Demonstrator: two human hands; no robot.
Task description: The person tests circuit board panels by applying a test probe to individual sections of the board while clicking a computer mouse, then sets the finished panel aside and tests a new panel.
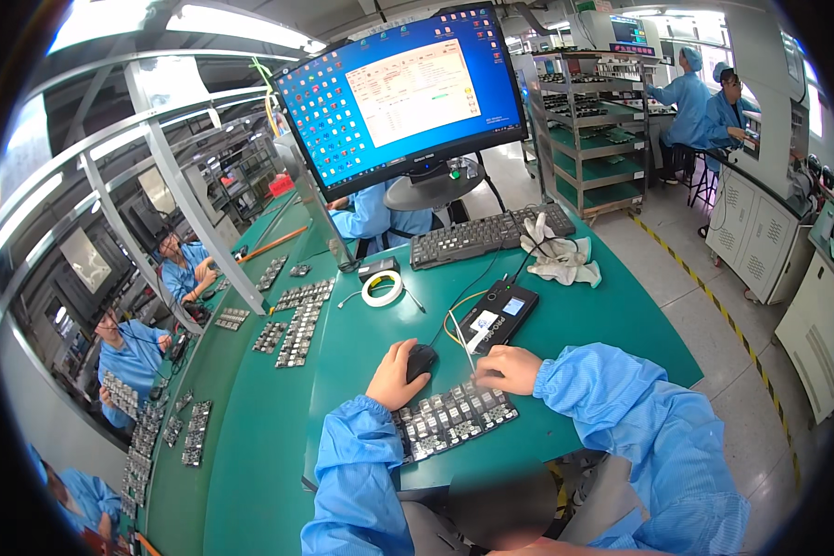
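My left hand [397,375] rests curled over a black computer mouse [422,360] on the green table. Under and in front of my hands lies a panel of small circuit boards [456,419], with rows of silvery parts on it. My right hand [510,369] is closed in a pinch at the panel's far edge. From its fingertips a thin pale probe-like stick [461,339] slants up and away; its exact kind is unclear. Just beyond stands a black box-shaped device [502,318] with a small lit screen and cables attached.
A monitor [403,93] stands at the back, with a keyboard [477,239] and white work gloves [561,252] before it. A roll of tape [382,288] lies left of the device. More circuit board panels [301,324] line the left bench. Several people in blue work around; a rack [588,130] stands behind.
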